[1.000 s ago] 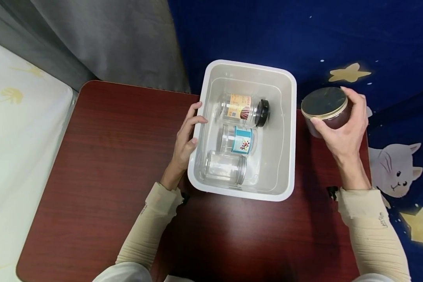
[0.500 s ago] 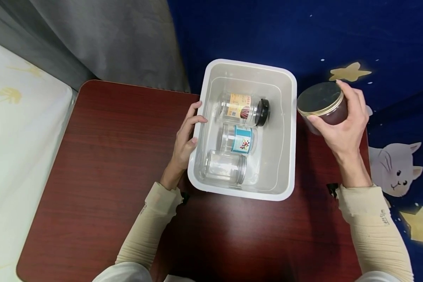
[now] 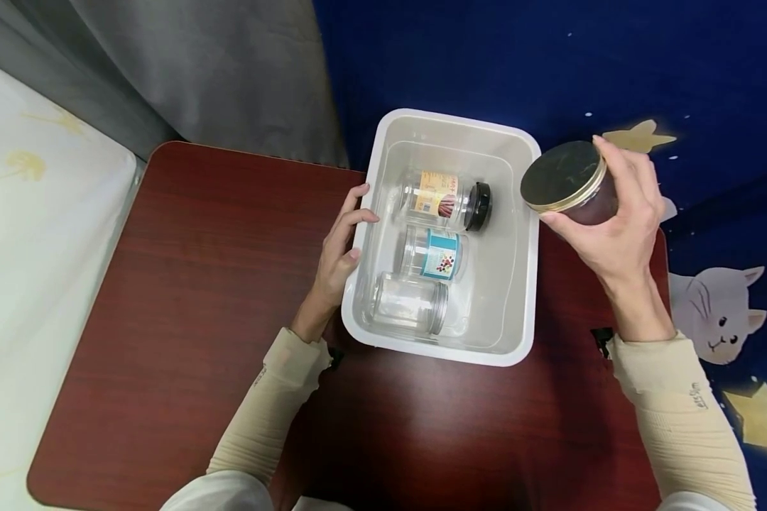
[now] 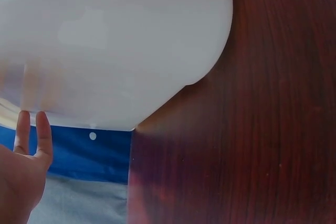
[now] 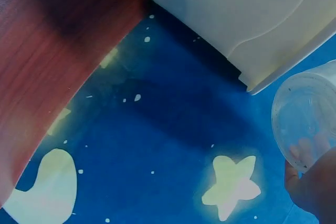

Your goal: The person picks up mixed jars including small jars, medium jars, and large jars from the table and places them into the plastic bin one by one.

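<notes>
My right hand grips a wide jar with a black, gold-rimmed lid, between thumb and fingers. The jar tilts toward the bin, its lid beside the right rim. In the right wrist view the clear base of the jar faces the camera. My left hand rests with extended fingers on the left rim of a white plastic bin. Inside lie a clear jar with an orange label and black lid, a jar with a blue label and a plain jar with a silvery lid.
The bin stands on a dark red wooden table, near its far right corner. A blue cloth with stars hangs behind, beside a grey curtain. A pale patterned surface lies to the left.
My right hand has lifted the dark-lidded jar and brought it left, up to the bin's right rim, tilting it more. My left hand and the jars in the bin stay put.
</notes>
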The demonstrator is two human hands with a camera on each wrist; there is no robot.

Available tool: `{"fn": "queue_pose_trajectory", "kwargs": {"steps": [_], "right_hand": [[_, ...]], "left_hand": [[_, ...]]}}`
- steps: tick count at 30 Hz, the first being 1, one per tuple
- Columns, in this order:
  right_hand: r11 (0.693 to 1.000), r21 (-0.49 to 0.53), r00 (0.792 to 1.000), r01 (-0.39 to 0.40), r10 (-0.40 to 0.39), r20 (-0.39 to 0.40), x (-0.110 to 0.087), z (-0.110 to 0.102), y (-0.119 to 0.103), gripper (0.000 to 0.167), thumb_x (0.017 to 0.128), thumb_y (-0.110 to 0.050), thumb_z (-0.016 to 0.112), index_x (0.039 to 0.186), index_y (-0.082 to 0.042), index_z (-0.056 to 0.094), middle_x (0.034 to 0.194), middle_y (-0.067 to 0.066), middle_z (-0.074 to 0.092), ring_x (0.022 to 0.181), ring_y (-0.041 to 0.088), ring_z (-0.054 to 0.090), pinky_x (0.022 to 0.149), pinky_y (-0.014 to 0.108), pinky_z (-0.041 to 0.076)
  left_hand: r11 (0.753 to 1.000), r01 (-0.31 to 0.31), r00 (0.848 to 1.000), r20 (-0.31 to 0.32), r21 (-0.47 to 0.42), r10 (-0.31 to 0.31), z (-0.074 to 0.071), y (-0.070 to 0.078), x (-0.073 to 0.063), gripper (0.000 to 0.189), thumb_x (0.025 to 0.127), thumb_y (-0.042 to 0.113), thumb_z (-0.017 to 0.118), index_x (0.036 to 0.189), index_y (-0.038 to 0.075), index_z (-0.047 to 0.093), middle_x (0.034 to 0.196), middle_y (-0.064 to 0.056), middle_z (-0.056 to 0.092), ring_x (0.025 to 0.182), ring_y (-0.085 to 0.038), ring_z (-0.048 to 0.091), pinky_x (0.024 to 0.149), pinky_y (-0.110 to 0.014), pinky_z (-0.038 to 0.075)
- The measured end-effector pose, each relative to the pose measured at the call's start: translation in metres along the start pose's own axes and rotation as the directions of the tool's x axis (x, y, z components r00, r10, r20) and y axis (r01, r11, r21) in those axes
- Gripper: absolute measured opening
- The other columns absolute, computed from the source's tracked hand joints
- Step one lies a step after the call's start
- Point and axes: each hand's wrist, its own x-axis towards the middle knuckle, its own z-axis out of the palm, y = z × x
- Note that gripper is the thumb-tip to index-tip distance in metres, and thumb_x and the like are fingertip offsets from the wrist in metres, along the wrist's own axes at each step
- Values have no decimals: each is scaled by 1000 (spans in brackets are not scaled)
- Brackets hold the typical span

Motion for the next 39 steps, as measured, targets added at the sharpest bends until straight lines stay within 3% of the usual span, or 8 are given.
{"fn": "queue_pose_trajectory", "kwargs": {"steps": [5,13,19,24,34,39], "right_hand": [[1000,-1,1000,18,-18,22,3,1,-1,89,58,-61,83,127,-8,67,117,19,65,113,22,56,96,27,39],[995,-15,990,96,-94,102,9,12,11,95,59,-73,80,130,-11,66,119,21,64,114,27,54,99,35,39],[978,-16,955,208,-199,222,17,19,11,90,63,-58,86,138,-14,60,122,20,62,116,29,55,100,38,39],[966,-20,927,259,-243,287,19,22,8,93,61,-40,93,141,-12,56,123,20,61,115,31,54,99,37,40],[960,-37,909,278,-251,333,21,30,5,93,60,-35,95,140,-7,54,127,14,61,113,31,54,97,38,40],[972,-59,906,227,-189,378,21,35,3,92,58,-36,97,137,-9,57,125,12,62,111,31,53,94,38,39]], "left_hand": [[1000,-4,1000,1,5,4,1,0,0,74,94,66,47,114,-5,55,155,-17,34,142,-33,32,109,-47,29],[999,-17,1000,-2,33,17,1,0,-1,77,94,68,45,114,-5,56,156,-16,34,144,-34,29,111,-48,27],[1000,-8,1000,-7,22,8,0,0,-2,77,93,69,46,114,-5,56,155,-17,33,143,-33,31,110,-47,29],[1000,-7,1000,-4,9,7,-1,0,-6,78,93,69,46,116,-5,55,156,-17,32,143,-34,31,108,-47,31],[1000,-22,1000,7,17,22,-1,-5,-4,77,94,68,45,115,-5,55,156,-16,32,145,-34,28,110,-48,29],[1000,-24,1000,5,20,24,0,-6,-2,78,93,69,45,114,-5,55,156,-15,32,143,-34,30,109,-47,30]]}}
